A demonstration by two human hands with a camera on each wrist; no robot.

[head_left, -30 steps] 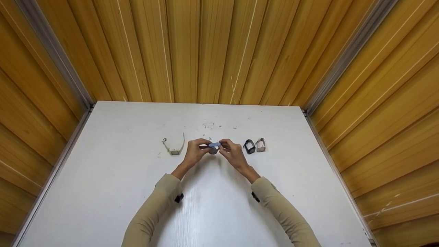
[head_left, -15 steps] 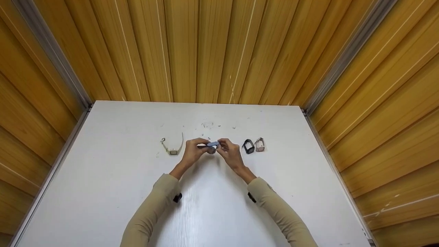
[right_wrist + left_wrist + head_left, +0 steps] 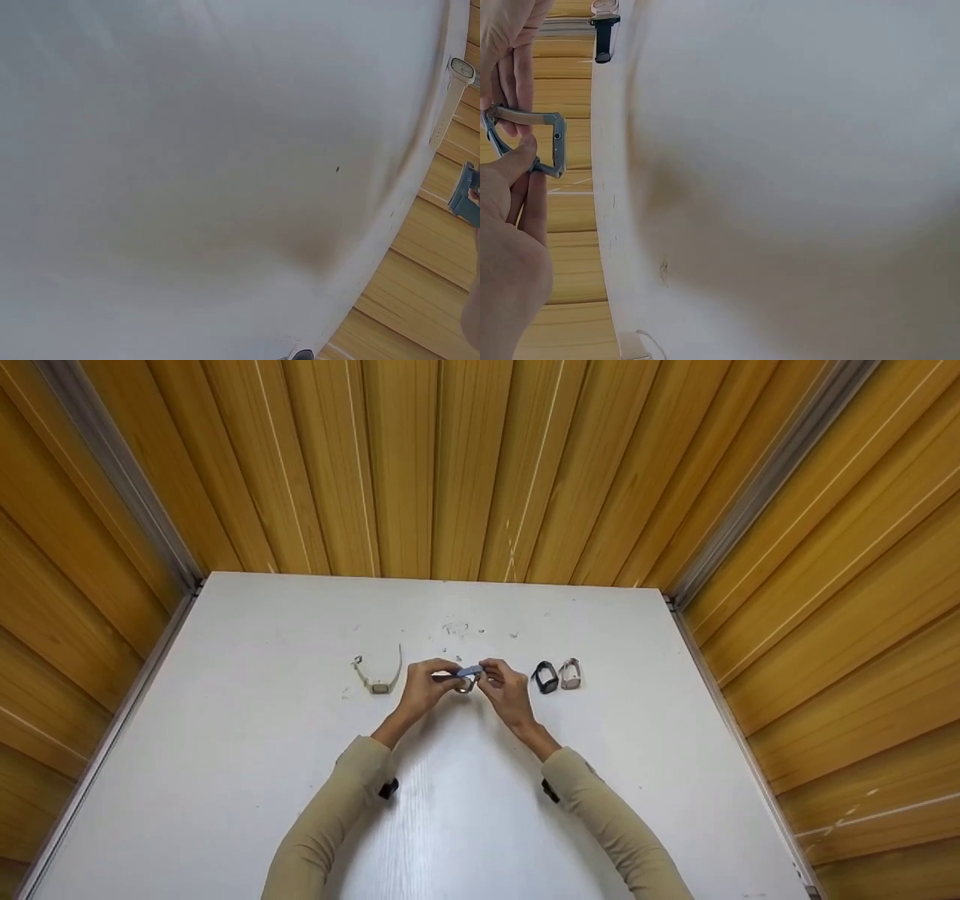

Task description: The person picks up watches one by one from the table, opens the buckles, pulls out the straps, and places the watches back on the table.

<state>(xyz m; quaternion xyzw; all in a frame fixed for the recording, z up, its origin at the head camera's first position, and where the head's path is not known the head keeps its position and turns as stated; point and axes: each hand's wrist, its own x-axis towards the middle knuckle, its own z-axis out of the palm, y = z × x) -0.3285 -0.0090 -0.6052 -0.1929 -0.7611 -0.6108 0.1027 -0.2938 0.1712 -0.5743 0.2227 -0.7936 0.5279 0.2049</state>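
A blue wristwatch (image 3: 470, 670) is held up over the middle of the table by both hands. My left hand (image 3: 424, 688) pinches its strap from the left between thumb and fingers. From the other side my right hand (image 3: 509, 691) pinches the strap too. In the left wrist view the watch (image 3: 558, 142) shows its case edge-on, with the strap bent into a loop; the strap ends are partly hidden by the fingers. The right wrist view catches only part of the watch (image 3: 465, 196) at its right edge.
A pale green watch (image 3: 380, 688) lies with its strap spread, left of the hands. To the right a black watch (image 3: 550, 681) and a pale pink watch (image 3: 571, 674) stand side by side with looped straps. Wood-patterned walls border the white table (image 3: 300, 615).
The blue watch has turned a little in the hands, its looped lower part now showing a gap. Both hands stay almost in place; the other watches have not moved.
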